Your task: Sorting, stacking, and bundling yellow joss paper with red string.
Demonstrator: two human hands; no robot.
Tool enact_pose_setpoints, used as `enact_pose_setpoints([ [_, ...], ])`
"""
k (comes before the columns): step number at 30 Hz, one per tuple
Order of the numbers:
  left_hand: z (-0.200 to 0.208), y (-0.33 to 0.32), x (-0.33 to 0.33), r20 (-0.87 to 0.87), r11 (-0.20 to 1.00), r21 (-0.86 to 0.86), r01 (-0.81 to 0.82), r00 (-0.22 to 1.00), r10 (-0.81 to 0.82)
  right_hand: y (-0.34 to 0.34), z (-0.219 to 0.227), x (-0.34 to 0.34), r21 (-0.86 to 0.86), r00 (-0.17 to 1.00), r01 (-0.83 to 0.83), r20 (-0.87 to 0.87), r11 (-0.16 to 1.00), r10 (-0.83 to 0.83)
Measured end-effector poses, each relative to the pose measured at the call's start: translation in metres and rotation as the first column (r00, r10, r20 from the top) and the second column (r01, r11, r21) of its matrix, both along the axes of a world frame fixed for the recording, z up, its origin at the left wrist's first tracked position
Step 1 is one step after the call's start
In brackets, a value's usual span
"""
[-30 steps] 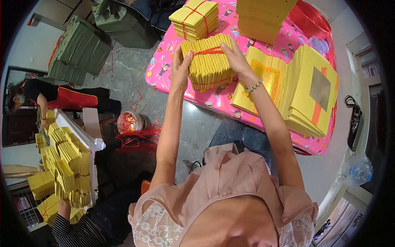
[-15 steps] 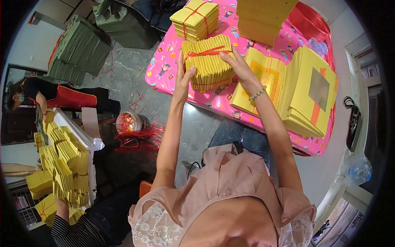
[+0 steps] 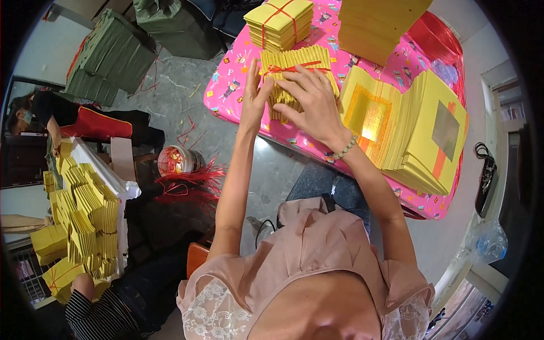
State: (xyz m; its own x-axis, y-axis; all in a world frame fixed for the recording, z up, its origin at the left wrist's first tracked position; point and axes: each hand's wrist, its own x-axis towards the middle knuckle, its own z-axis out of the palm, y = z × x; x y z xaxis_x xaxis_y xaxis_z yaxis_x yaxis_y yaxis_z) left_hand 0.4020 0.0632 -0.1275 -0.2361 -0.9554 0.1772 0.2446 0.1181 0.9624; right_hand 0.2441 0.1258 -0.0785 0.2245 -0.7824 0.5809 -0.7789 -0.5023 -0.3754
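A bundle of yellow folded paper [image 3: 306,56], tied with red ribbon, stands on the pink patterned table [image 3: 241,71]. My left hand [image 3: 254,93] is upright along the bundle's left side, fingers stretched out. Over the front of the bundle spreads my right hand [image 3: 310,102], fingers apart, covering part of it; whether it touches the paper I cannot tell. Right of it lies a yellow paper stack with a shiny gold-orange panel [image 3: 369,116], leaning against a thicker yellow stack with a grey square [image 3: 446,130]. Behind is another tied yellow stack [image 3: 277,25].
A tall yellow block [image 3: 379,28] and a roll of red ribbon [image 3: 435,37] stand at the back. On the left, two people work by a table piled with yellow paper bundles [image 3: 85,209]. A bucket [image 3: 180,161] with red strips and green wrapped parcels [image 3: 110,56] sit on the floor.
Both hands have loosened from the bundle's sides. My right hand has moved left across its front with fingers spread. The view has shifted slightly.
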Motion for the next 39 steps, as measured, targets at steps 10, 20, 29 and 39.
enact_pose_setpoints([
  [10, 0.004, -0.020, 0.002, -0.075, 0.985, 0.019, 0.169, 0.983, -0.167, 0.000, -0.017, 0.011, -0.107, 0.999, 0.053, -0.002, 0.993, -0.054],
  [20, -0.003, -0.023, 0.007, -0.061, 0.976, 0.001, 0.216, 0.975, -0.216, 0.000, -0.014, 0.013, -0.108, 0.994, 0.110, -0.003, 0.988, -0.110],
  [29, -0.028, -0.013, 0.033, -0.050, 0.916, -0.084, 0.393, 0.916, -0.397, -0.002, -0.016, 0.016, -0.119, 0.991, 0.079, -0.096, 0.990, -0.091],
  [39, -0.031, -0.009, 0.045, -0.032, 0.965, -0.035, 0.259, 0.965, -0.260, 0.000, -0.020, 0.018, -0.131, 0.992, 0.060, -0.107, 0.990, -0.074],
])
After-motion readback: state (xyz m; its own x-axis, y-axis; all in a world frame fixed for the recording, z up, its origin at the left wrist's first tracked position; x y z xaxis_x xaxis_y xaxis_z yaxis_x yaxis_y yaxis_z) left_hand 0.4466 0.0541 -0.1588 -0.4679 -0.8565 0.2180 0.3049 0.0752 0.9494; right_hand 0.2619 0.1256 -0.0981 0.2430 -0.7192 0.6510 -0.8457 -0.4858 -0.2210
